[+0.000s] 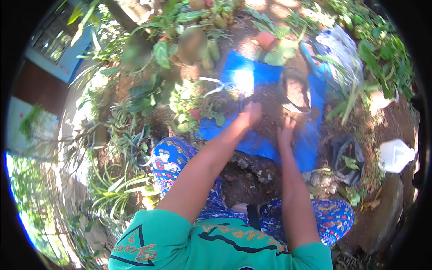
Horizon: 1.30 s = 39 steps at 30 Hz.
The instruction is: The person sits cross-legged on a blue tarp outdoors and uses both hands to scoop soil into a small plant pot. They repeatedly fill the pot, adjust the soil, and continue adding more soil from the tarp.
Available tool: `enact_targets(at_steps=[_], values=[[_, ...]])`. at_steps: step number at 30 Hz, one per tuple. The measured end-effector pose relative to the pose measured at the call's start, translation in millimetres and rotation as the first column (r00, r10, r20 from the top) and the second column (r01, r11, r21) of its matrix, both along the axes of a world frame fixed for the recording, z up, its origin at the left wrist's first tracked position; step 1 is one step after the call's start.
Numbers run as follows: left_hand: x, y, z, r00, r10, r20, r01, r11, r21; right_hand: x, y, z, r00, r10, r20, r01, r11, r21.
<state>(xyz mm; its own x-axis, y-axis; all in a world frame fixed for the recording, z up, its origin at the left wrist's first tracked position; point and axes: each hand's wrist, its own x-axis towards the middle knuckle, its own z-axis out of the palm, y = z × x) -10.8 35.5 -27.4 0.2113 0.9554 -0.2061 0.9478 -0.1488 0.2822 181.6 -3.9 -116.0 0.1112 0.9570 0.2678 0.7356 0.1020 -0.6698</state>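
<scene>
My left hand (251, 113) is curled over dark loose soil (266, 101) spread on a blue plastic sheet (308, 148). A slim dark upright shape (241, 101) shows beside it, too blurred to name, and I cannot tell whether the hand grips anything. My right hand (286, 131) reaches palm down to the soil with its fingers apart, just below the rim of a pot-like container (285, 98). That container lies tilted with its mouth towards me, and brownish soil (297, 92) shows inside it.
Potted plants (192, 44) and leafy plants (145, 91) crowd the left and far side. A reddish pot (266, 40) stands beyond the sheet. To the right are clear plastic bags (344, 50), a dark plastic bag (347, 162) and a white plastic jug (395, 156). Rough stones (249, 165) lie before my legs.
</scene>
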Motion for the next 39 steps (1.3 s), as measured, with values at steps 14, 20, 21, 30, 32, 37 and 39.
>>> enact_targets(at_steps=[14, 20, 21, 30, 32, 37, 39], values=[[0.0, 42.6, -21.0, 0.890, 0.216, 0.402, -0.157, 0.972, -0.173, 11.2, 32.5, 73.8, 0.964, -0.214, -0.156, 0.153, 0.931, -0.333], [-0.2, 39.0, -20.6, 0.879, 0.214, 0.427, -0.162, 0.974, -0.156, 28.1, 44.8, 41.5, 0.973, -0.065, -0.220, -0.013, 0.942, -0.335], [0.3, 37.9, -20.8, 0.884, 0.194, 0.425, -0.159, 0.980, -0.117, 30.6, 47.4, 34.4, 0.995, -0.076, -0.060, 0.055, 0.954, -0.296], [6.2, 45.6, -30.9, 0.844, 0.259, 0.470, -0.156, 0.956, -0.247, 19.2, 44.1, 27.4, 0.692, -0.187, -0.698, -0.074, 0.943, -0.326], [5.5, 45.4, -31.8, 0.836, 0.249, 0.490, -0.180, 0.966, -0.184, 21.6, 33.3, 33.2, 0.401, -0.287, -0.870, -0.224, 0.890, -0.397], [4.1, 43.3, -28.5, 0.830, 0.220, 0.513, -0.170, 0.975, -0.143, 19.9, 24.4, 41.7, 0.686, -0.241, -0.686, -0.112, 0.897, -0.427], [4.4, 42.3, -25.9, 0.832, 0.223, 0.508, -0.174, 0.974, -0.144, 16.7, 24.2, 43.1, 0.827, -0.259, -0.500, -0.005, 0.885, -0.465]])
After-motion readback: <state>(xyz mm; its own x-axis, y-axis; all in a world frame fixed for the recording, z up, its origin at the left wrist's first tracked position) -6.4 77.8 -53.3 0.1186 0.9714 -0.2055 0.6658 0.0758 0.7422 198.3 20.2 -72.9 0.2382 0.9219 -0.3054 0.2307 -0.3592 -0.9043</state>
